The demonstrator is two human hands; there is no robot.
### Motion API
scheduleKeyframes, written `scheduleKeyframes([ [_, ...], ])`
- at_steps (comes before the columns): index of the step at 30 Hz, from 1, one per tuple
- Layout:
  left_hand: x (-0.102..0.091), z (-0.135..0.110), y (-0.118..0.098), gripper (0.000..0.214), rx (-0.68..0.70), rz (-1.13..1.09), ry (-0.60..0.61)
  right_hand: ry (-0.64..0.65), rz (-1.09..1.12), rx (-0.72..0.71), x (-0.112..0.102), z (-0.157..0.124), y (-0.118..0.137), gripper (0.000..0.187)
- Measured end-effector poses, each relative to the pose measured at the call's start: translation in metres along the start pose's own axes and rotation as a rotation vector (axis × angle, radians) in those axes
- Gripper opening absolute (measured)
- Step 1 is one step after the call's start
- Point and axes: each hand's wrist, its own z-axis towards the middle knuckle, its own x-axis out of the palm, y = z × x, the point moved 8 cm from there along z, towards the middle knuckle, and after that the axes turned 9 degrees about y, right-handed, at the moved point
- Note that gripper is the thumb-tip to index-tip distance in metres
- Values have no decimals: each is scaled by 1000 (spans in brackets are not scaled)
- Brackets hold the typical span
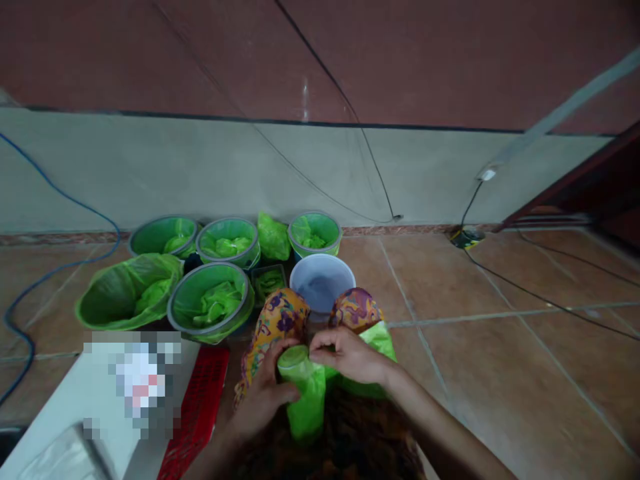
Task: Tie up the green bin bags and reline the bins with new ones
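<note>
My left hand (273,383) is wrapped around a bright green plastic bag (307,403) with a round, ring-like rim at its top. It is held upright over my lap, and whether a container sits inside I cannot tell. At that rim my right hand (345,353) has its thumb and fingers pinched together on the bag's edge. More green plastic (380,340) lies across my right thigh, partly under the right forearm. Just beyond my knees stands a pale round basin (323,263).
Several green-lined buckets (183,327) with green plastic inside stand ahead and left. A stuffed green bag (274,237) leans by the wall. A red plastic basket (197,393) and a white surface (65,393) are at left. A blue hose (65,263) and black cables (540,303) cross the tiles.
</note>
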Motion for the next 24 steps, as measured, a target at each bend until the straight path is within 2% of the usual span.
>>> scheduleKeyframes([
  [4, 20, 11, -17, 73, 3, 347, 122, -47, 75, 32, -14, -26, -5, 16],
  [8, 30, 22, -42, 62, 101, 623, 50, -68, 45, 50, -28, -38, 0, 19],
  [10, 34, 27, -56, 55, 193, 648, 44, -80, 26, 55, -35, -40, 1, 20],
  [12, 42, 34, -63, 42, 239, 616, 150, -79, 17, 59, -39, -41, 1, 22],
  [15, 52, 44, -64, 19, 219, 583, 335, -70, 9, 59, -42, -40, -3, 23],
  [19, 56, 51, -65, 27, 192, 655, 368, -46, 14, 60, -40, -38, -10, 26],
  [24, 58, 51, -62, 26, 212, 627, 371, 2, 46, 46, -34, -33, -11, 28],
])
